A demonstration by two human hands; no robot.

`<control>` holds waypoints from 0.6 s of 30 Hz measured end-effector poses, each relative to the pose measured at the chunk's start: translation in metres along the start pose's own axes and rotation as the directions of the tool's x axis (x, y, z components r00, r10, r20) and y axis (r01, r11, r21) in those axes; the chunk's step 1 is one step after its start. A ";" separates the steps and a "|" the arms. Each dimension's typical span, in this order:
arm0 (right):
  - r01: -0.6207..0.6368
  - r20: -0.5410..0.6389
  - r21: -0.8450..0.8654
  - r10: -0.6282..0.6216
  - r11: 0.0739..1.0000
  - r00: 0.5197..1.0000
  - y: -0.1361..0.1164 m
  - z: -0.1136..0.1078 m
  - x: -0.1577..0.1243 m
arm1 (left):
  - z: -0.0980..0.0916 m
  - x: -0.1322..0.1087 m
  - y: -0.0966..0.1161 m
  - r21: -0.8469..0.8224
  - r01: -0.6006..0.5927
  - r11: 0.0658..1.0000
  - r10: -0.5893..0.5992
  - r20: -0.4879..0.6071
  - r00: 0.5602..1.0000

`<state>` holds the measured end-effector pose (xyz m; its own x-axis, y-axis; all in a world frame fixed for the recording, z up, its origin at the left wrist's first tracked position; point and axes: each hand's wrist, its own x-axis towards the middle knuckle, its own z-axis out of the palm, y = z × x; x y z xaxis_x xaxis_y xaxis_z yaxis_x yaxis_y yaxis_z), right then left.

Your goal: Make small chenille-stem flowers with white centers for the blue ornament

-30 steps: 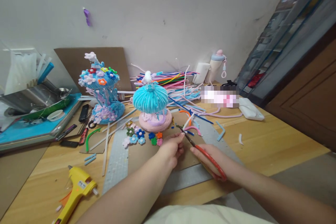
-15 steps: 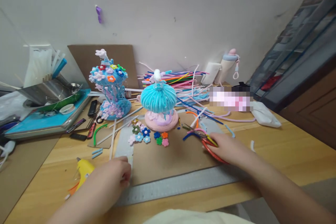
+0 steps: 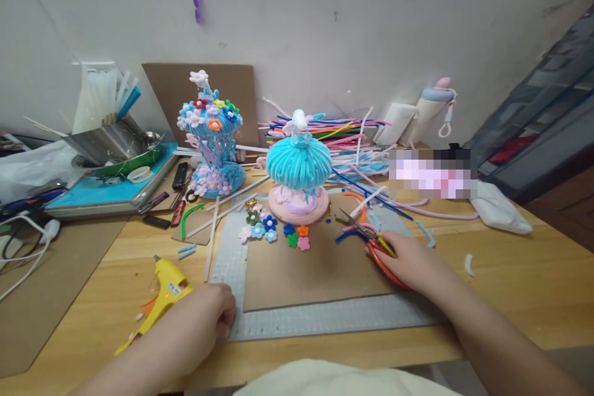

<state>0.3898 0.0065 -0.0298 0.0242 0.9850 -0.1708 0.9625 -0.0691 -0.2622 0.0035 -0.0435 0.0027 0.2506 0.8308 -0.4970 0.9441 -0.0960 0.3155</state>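
Observation:
My right hand [image 3: 403,258] is closed around the red handles of a pair of scissors [image 3: 383,263], whose blades point up and left over short pipe cleaner pieces. A yellow strip shows beside its fingers. Loosely curled, my left hand [image 3: 218,309] rests at the left part of the grey cutting mat [image 3: 325,315]; whatever its fingers may hold is hidden. Ahead stands a turquoise, domed pipe cleaner model [image 3: 299,161] on a round pink base [image 3: 281,207]. Small pipe cleaner flowers [image 3: 270,223] lie before it on a cardboard sheet [image 3: 306,278].
A yellow glue gun [image 3: 169,284] lies beside my left forearm. Behind it stands a flower-covered model [image 3: 211,120]. Bundled pipe cleaners [image 3: 320,136] lie along the wall. A metal pot [image 3: 111,145] is at the left, and a bottle [image 3: 429,112] and white packet [image 3: 501,207] are at the right.
The view has shifted, so most things appear farther right and slightly higher. My right hand keeps its hold on the scissors, and my left hand stays curled by the mat.

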 end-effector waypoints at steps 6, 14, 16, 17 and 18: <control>0.003 0.009 -0.034 -0.002 0.999 1.000 0.002 0.003 0.002 | -0.008 -0.001 0.006 -0.058 -0.044 0.997 0.041 -0.052 0.998; -0.002 -0.009 -0.021 0.001 1.000 1.000 0.001 0.003 0.001 | -0.011 0.007 0.009 -0.061 0.017 0.998 -0.018 -0.016 1.000; -0.004 -0.019 -0.017 0.004 1.000 1.000 0.001 0.002 0.000 | -0.011 0.007 0.009 -0.052 0.020 0.998 -0.021 -0.012 1.000; -0.002 -0.026 -0.014 0.002 1.000 1.000 0.001 0.002 0.000 | -0.010 0.006 0.009 -0.049 0.016 0.999 -0.017 -0.012 1.000; -0.002 -0.032 -0.012 0.001 1.000 0.999 0.001 0.002 0.000 | -0.010 0.006 0.008 -0.049 0.009 0.999 -0.010 -0.014 1.000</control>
<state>0.3901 0.0057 -0.0320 0.0340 0.9894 -0.1411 0.9657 -0.0689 -0.2505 0.0109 -0.0339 0.0100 0.2383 0.8395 -0.4883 0.9347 -0.0617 0.3501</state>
